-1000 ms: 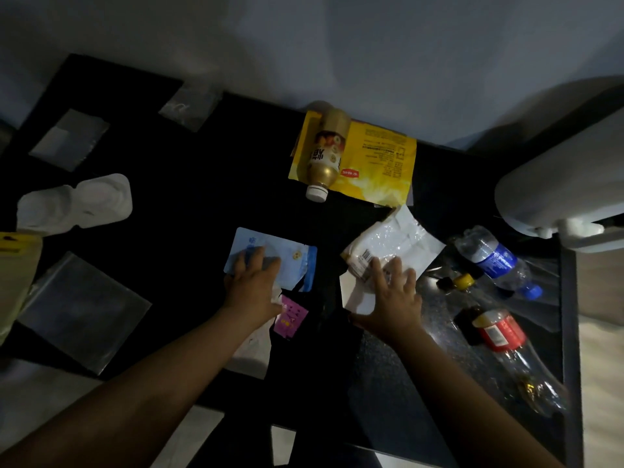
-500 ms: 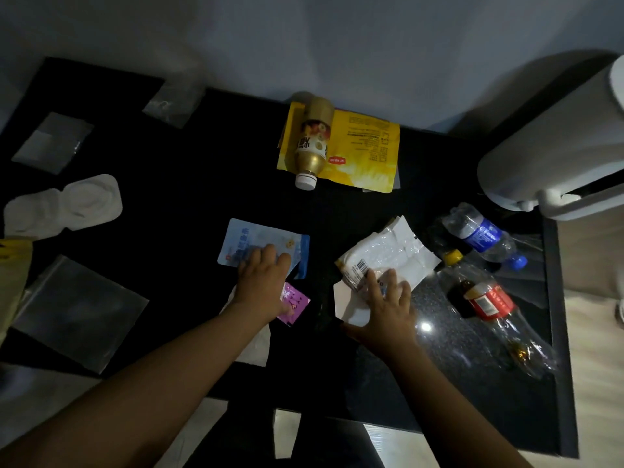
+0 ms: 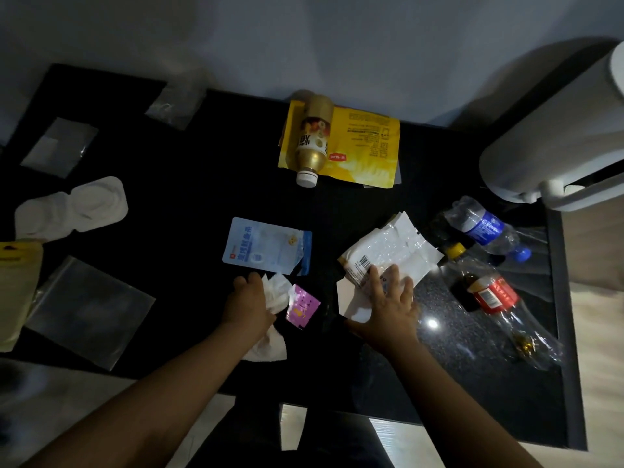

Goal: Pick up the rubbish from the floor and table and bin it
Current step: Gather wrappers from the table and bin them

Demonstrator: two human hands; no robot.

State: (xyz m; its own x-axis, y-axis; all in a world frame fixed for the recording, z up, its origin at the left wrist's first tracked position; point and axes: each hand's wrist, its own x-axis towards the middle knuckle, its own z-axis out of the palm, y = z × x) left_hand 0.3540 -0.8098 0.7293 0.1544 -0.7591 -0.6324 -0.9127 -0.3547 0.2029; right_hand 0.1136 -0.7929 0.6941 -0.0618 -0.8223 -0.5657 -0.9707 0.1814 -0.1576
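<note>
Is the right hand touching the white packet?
Touching. The head view shows the right hand spread flat, its fingertips resting on the near end of the white packet with no gap between them.

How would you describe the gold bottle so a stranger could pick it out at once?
On the black table, a yellow packet lies at the far edge. The gold bottle lies on its left end. Unlike the clear bottles to the right, it is opaque, white-capped.
</note>
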